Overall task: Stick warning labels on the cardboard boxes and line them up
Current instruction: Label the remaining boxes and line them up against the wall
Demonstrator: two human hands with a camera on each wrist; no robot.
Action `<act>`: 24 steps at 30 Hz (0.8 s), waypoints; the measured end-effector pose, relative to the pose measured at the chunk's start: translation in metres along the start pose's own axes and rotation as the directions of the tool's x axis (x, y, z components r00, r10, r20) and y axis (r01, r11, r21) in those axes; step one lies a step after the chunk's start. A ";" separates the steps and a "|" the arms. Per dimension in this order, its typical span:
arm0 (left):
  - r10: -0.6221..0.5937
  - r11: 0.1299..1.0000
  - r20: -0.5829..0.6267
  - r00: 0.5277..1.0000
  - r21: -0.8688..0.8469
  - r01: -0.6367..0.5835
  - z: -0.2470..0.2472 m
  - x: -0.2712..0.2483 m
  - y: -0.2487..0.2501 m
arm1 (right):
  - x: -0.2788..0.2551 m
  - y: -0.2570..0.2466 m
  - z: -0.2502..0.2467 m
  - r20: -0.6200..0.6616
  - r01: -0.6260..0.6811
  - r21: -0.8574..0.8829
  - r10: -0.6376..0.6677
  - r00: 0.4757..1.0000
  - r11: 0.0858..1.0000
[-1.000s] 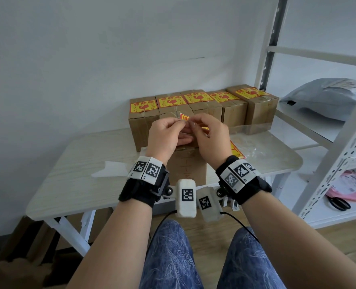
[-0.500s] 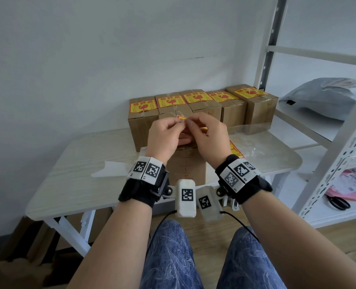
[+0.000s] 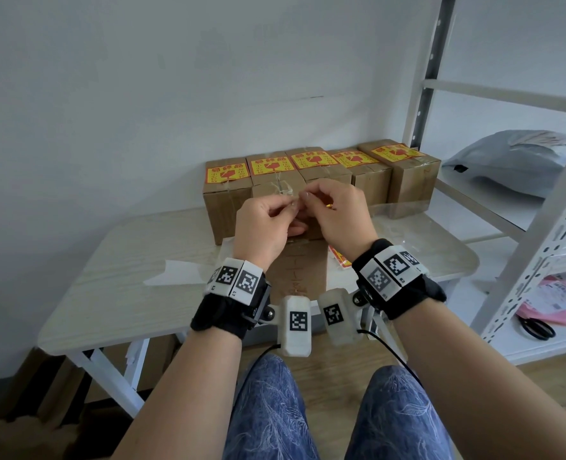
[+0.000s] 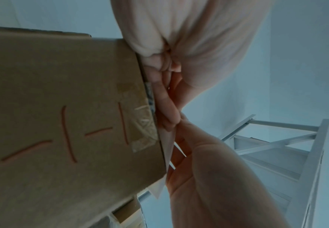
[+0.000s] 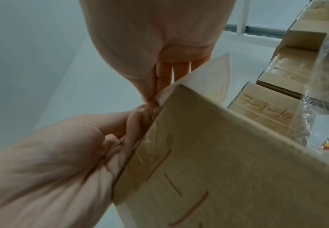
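Note:
Several brown cardboard boxes (image 3: 311,174) with yellow-and-red labels on top stand in a row at the wall. In front of them stands an unlabelled box (image 3: 305,270) with red pen marks. Above it my left hand (image 3: 291,207) and right hand (image 3: 308,195) meet, and both pinch one warning label (image 3: 330,206). Only a yellow sliver of it shows in the head view. The wrist views show its white backing (image 4: 167,148) (image 5: 208,74) held at the box's top edge (image 5: 218,154), between the fingertips (image 4: 167,120) of both hands.
A pack of spare labels (image 3: 339,258) lies right of the front box, beside crumpled clear film (image 3: 404,210). A peeled white backing (image 3: 175,272) lies on the table (image 3: 109,293) to the left. A white metal shelf (image 3: 540,227) stands right, with a grey bag (image 3: 507,161) and scissors (image 3: 539,328).
Both hands stay over the front box. Their fingertips have worked closer together at the label's edge, and the red corner seen between them earlier is now hidden.

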State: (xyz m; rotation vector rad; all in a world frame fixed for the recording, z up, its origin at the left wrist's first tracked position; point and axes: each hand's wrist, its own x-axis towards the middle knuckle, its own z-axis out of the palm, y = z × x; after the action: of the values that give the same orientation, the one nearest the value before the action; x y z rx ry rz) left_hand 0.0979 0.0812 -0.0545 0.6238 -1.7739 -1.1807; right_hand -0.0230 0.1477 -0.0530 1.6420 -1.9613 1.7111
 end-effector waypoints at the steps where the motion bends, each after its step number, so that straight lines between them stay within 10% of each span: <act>1: 0.005 1.000 -0.011 1.000 -0.002 -0.005 0.000 0.000 0.000 | 0.000 0.000 0.000 -0.004 0.000 -0.003 0.000 1.000 1.000; 24: -0.114 0.977 -0.052 0.992 -0.185 0.103 0.001 0.001 0.007 | -0.011 0.002 0.012 -0.056 0.018 0.047 -0.015 0.998 0.999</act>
State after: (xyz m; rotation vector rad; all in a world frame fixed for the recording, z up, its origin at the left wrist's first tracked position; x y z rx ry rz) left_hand 0.0973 0.0835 -0.0479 0.6478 -1.5751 -1.3665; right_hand -0.0130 0.1461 -0.0660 1.6020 -1.8915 1.7904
